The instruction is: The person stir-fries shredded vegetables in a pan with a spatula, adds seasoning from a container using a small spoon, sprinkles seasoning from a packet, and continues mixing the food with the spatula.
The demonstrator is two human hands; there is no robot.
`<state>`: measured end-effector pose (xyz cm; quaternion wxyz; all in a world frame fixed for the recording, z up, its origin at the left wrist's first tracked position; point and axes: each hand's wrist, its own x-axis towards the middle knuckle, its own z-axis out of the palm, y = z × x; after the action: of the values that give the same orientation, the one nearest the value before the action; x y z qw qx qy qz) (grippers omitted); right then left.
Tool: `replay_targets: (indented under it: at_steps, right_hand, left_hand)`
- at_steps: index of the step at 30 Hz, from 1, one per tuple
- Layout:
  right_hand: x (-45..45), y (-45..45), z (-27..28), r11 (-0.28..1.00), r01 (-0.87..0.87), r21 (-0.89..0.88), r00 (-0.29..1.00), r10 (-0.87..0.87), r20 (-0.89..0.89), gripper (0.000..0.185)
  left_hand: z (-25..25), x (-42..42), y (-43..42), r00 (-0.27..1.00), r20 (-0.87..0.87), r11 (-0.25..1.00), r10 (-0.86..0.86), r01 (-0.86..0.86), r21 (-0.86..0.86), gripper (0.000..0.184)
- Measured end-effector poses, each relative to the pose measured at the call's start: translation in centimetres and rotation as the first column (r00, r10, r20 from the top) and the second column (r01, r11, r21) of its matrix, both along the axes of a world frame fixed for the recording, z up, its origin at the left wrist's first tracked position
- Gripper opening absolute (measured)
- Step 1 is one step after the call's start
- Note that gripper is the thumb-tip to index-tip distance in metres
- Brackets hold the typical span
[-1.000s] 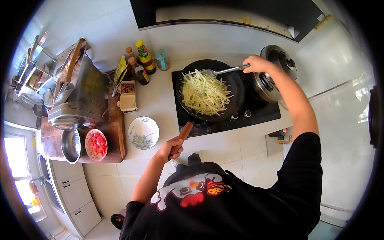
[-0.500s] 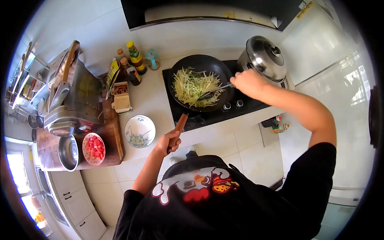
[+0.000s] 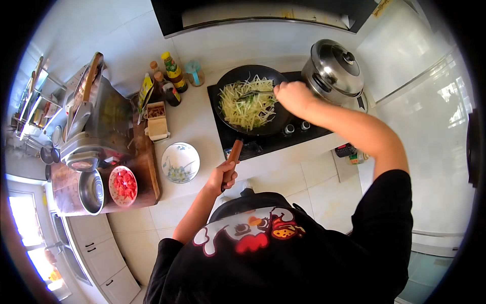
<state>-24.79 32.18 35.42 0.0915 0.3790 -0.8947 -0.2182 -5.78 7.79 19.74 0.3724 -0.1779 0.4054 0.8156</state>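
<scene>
Fingers of my left hand [image 3: 220, 178] wrap the wooden handle of a black wok [image 3: 280, 117] that sits on the black gas stove [image 3: 271, 147]. Pale green shredded vegetables [image 3: 248, 111] fill much of the wok. My right hand [image 3: 295, 97] is closed around the end of a metal spatula [image 3: 260, 92]. The spatula reaches left across the wok, its head lying among the shreds at the upper middle. Parts of the spatula head are covered by the shreds.
A lidded steel pot [image 3: 331, 68] stands right of the wok. Left of the stove are a white floral bowl [image 3: 180, 163], a spice box [image 3: 158, 127] and sauce bottles [image 3: 173, 73]. A bowl of red chopped pieces [image 3: 123, 186] and a steel bowl [image 3: 91, 192] sit on the wooden board [image 3: 147, 180].
My right hand and the spatula have moved up and left, and the spatula head now lies higher in the wok. The shreds have shifted. My left hand keeps its grip on the handle.
</scene>
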Motion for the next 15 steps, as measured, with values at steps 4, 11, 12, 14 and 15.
replay_targets:
  at_steps: [4,11,12,14,15]
  right_hand:
    - [0.2,-0.1,4.1,0.996,-0.065,0.06,0.997,0.067,-0.039,0.015]
    - [-2.4,-2.2,0.5,0.906,-0.422,-0.036,0.887,0.404,-0.224,0.018]
    - [-2.8,-1.7,0.3,0.889,-0.458,-0.022,0.866,0.44,-0.236,0.017]
    - [-3.8,-0.2,0.5,0.871,-0.49,0.028,0.851,0.485,-0.202,0.017]
    - [-4.0,0.3,1.1,0.852,-0.518,0.079,0.835,0.524,-0.166,0.017]
  left_hand:
    - [-0.5,-0.2,0.1,1.0,-0.005,1.0,0.022,-0.022,0.005,0.032]
    - [-0.1,-0.1,0.2,1.0,-0.003,1.0,0.02,-0.02,-0.006,0.032]
    - [0.1,-0.1,0.2,1.0,-0.003,1.0,0.025,-0.026,-0.007,0.032]
    - [0.4,-0.1,0.3,1.0,-0.019,0.999,0.021,-0.022,-0.028,0.032]
    - [0.4,-0.1,0.3,1.0,-0.019,0.999,0.017,-0.017,-0.03,0.032]
